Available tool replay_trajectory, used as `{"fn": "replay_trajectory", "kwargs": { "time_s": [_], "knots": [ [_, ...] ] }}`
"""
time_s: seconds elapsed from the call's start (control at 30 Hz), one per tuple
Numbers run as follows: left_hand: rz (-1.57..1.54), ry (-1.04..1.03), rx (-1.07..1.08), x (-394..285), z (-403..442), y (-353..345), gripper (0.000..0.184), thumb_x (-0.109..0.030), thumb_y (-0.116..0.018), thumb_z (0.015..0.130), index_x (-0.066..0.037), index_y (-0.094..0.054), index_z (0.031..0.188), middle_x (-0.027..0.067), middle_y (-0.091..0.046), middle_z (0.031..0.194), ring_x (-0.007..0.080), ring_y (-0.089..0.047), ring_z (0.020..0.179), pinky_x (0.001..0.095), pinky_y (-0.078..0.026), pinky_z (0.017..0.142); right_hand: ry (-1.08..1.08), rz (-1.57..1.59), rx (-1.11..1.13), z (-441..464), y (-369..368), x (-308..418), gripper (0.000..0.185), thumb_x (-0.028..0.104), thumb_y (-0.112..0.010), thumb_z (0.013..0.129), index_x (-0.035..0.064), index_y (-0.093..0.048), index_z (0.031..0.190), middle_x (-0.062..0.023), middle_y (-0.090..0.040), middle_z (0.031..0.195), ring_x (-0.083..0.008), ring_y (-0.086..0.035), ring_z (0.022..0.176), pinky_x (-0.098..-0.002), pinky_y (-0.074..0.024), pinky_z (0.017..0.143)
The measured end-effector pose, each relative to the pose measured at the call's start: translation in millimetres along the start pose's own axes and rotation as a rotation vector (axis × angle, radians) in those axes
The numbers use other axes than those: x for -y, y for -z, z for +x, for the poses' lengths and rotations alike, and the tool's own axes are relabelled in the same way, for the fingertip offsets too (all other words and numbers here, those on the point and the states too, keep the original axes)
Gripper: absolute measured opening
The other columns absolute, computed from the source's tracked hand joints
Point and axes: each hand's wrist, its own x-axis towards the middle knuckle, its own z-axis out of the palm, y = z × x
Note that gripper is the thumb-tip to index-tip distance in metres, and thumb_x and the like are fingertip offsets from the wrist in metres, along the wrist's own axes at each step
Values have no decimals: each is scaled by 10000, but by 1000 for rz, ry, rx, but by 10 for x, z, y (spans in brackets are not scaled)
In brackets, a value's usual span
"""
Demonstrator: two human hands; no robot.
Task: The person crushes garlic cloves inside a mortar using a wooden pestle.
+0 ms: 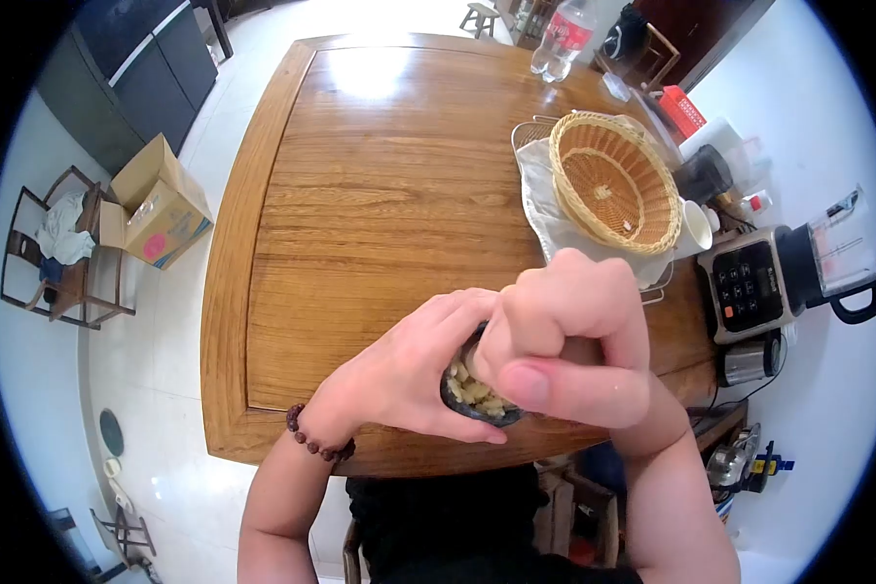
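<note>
Near the table's front edge stands a small dark stone mortar [506, 419] holding pale chopped pieces [475, 391] that look like garlic. My left hand [419, 365] is wrapped around its left side, thumb along the near rim. Directly above the mortar, my right hand [574, 341] is closed in a fist around a pestle, mostly hidden by the fingers. The fist covers the right part of the mortar's opening. A dark bead bracelet [311, 447] circles my left wrist.
On the wooden table [389, 195], a wicker basket [618, 185] rests on a cloth-lined rack at the right. Beyond are a plastic bottle [565, 41], a white cup [694, 228] and a blender [749, 284]. A cardboard box [161, 209] and a chair [73, 258] stand left of the table.
</note>
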Motion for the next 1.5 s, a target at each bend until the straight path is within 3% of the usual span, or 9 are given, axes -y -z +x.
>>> {"fn": "replay_trajectory", "kwargs": {
  "time_s": [0.17, 0.27, 0.4, 0.5, 0.6, 0.73, 1.0, 1.13, 1.5],
  "knots": [
    [29, -72, -45, -42, 15, 31, 1046, -431, -997, 692, 1, -488, 1498, 223, -596, 1429, 411, -562, 1352, 483, -443, 1164, -40, 100, 12, 12, -8, -47, 430, -107, -665, 827, 53, -327, 613, -74, -435, 544, -190, -445, 446, -311, -313, 463],
    [-13, -10, -31, -41, 19, 33, 1055, -426, -1000, 685, -1, -486, 1502, 221, -592, 1439, 408, -562, 1353, 481, -445, 1164, 216, -119, 57, -53, -38, -105, 417, -41, -667, 920, 52, -357, 657, -64, -453, 553, -165, -441, 460, -309, -322, 473],
    [-81, 72, 6, -78, 26, 11, 1068, -418, -1003, 674, -3, -483, 1509, 219, -585, 1454, 403, -562, 1356, 477, -446, 1164, -39, -61, -142, -204, 100, -43, 338, 101, -563, 1103, 56, -415, 802, -24, -476, 567, -111, -456, 502, -300, -376, 508],
    [-10, 25, -13, -78, 13, 3, 1072, -423, -1000, 679, -11, -479, 1520, 208, -582, 1468, 395, -559, 1366, 476, -447, 1167, -16, -113, -346, -196, -37, 143, 370, 65, -658, 998, 57, -449, 693, 25, -450, 597, -42, -400, 526, -255, -300, 494],
    [4, -11, -26, -61, 11, 6, 1066, -424, -997, 685, -22, -479, 1527, 193, -582, 1472, 388, -557, 1372, 475, -449, 1167, 48, 126, -349, -221, -9, 323, 354, 125, -575, 1094, 78, -389, 796, -37, -477, 547, -106, -414, 440, -296, -323, 451],
    [60, -41, -11, -49, 12, 27, 1058, -422, -993, 693, -28, -477, 1528, 186, -581, 1477, 384, -555, 1375, 470, -443, 1175, -97, -210, -236, -272, -7, 254, 413, 158, -610, 1086, 93, -364, 760, -29, -468, 544, -119, -396, 432, -300, -301, 449],
    [56, -26, 6, -66, 32, 39, 1046, -406, -989, 701, -31, -470, 1529, 183, -577, 1479, 384, -555, 1371, 467, -442, 1174, -69, -162, -338, -274, -61, 139, 367, 25, -694, 982, 49, -450, 708, 13, -481, 622, -54, -420, 551, -265, -307, 499],
    [7, -15, -36, -64, 4, -8, 1054, -404, -992, 696, -34, -466, 1531, 180, -576, 1483, 386, -556, 1371, 469, -441, 1175, -39, -76, -380, -260, -66, 306, 374, 114, -613, 1076, 77, -376, 789, -21, -439, 573, -118, -411, 498, -313, -346, 507],
    [29, -48, -44, -70, 1, 12, 1063, -412, -992, 696, -28, -461, 1533, 196, -575, 1484, 393, -554, 1377, 479, -437, 1177, 55, -17, -133, -113, -99, 8, 413, -49, -683, 886, 65, -377, 633, -34, -459, 532, -156, -420, 435, -298, -336, 463]
  ]
}}
